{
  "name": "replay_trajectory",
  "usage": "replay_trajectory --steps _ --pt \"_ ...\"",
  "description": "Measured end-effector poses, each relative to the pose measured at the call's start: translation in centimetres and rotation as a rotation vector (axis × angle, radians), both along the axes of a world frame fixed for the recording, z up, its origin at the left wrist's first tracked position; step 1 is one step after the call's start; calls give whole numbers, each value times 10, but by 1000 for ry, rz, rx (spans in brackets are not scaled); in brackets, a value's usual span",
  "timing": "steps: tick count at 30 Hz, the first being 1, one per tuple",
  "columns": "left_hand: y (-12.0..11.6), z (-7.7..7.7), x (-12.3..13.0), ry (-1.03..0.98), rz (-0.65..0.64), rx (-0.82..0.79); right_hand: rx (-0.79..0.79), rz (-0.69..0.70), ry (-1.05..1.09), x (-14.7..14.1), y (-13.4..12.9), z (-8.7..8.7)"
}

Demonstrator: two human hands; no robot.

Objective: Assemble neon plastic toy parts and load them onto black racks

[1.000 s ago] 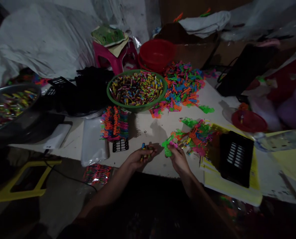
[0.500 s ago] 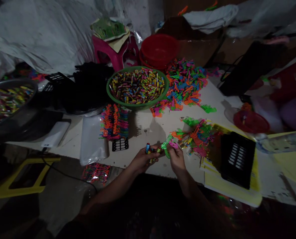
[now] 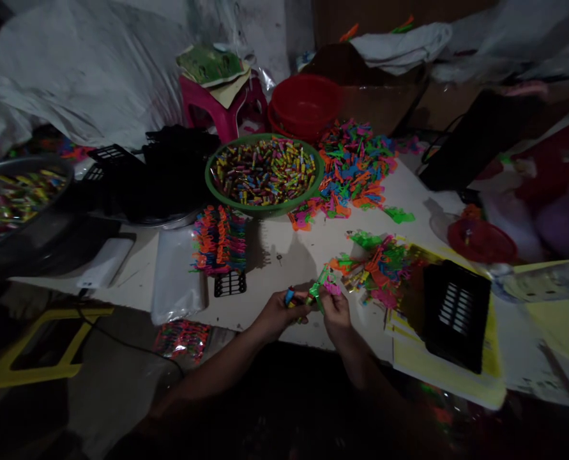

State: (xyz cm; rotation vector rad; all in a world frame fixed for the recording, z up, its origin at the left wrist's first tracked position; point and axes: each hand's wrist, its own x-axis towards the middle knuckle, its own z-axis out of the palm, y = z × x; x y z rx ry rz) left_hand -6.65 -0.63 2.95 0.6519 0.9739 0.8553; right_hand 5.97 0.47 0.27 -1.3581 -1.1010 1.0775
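Note:
Low over the front of the white table, my left hand (image 3: pixel 275 314) is closed around several small tubes in printed wrappers; a blue-ended tube (image 3: pixel 289 296) sticks up from it. My right hand (image 3: pixel 338 315) pinches a green plastic piece (image 3: pixel 317 292) and a pink plastic piece (image 3: pixel 333 285). One tube's end meets the green piece between the hands; how far it sits in is too small to tell. Just beyond my right hand lies a pile of bright plastic pieces (image 3: pixel 384 265) with a few tubes beside it.
A green basin (image 3: pixel 210 185) full of tubes stands ahead, a larger heap of plastic pieces (image 3: pixel 356 166) beside it. Left are stacked filled racks (image 3: pixel 220 239), clear plastic bags (image 3: pixel 176 281) and a metal basin (image 3: pixel 66 169). Black slotted trays (image 3: pixel 456 313) lie right.
My hands have drawn slightly closer together, and the tube's end now meets the green piece. The whole view has shifted a little downward in the picture.

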Motion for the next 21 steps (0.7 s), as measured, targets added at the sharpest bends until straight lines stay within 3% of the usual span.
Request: replay_trajectory --steps 3,5,6,8,10,11,14,17,20,21 --pt "5 -11 3 12 14 -8 -13 43 -154 26 13 5" --pt "13 -21 1 89 150 41 6 -36 -387 61 28 13" --pt "18 -25 -2 149 237 95 30 -153 -543 82 37 18" --pt "28 -34 -9 269 350 229 100 -532 -859 122 60 29" --pt "37 -41 -16 402 356 330 173 -718 -1060 147 90 38" --pt "41 -44 -18 475 356 375 208 -708 -1112 153 109 41" --pt "49 -49 -18 661 275 509 246 -459 -1112 147 182 49" --pt "54 -57 -15 734 250 561 89 -277 -1059 128 263 57" --pt "56 -76 -13 792 291 575 -87 -226 -1051 113 327 58" --pt "57 -85 -11 831 330 592 -71 -218 -1075 108 341 54"
